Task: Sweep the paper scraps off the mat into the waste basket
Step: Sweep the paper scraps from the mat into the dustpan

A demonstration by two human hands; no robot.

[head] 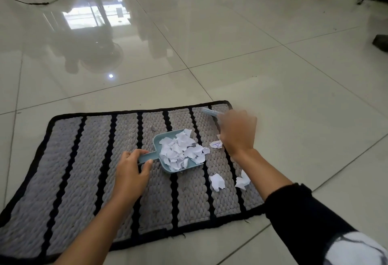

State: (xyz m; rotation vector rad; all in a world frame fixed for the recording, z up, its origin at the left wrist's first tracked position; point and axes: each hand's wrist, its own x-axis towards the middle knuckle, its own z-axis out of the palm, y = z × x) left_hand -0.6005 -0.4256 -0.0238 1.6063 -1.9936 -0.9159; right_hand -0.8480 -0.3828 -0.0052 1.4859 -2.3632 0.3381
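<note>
My left hand (131,171) has its fingers (147,165) curled round the handle of the dustpan (168,157), which lies flat on the mat (84,170). My right hand (237,132) is fisted round a pale blue brush handle (210,111); it is blurred and I cannot see the bristles. Most scraps (181,151) are heaped in the pan. I judge the sweeping mostly done: one marked scrap (216,144) lies just beside the right hand, and two more (218,181) sit near the mat's right edge, apart from the pan. No waste basket is in view, so the tipping is left. Around the mat is glossy tiled floor (231,54); cables and clutter lie far off, nothing blocking.
</note>
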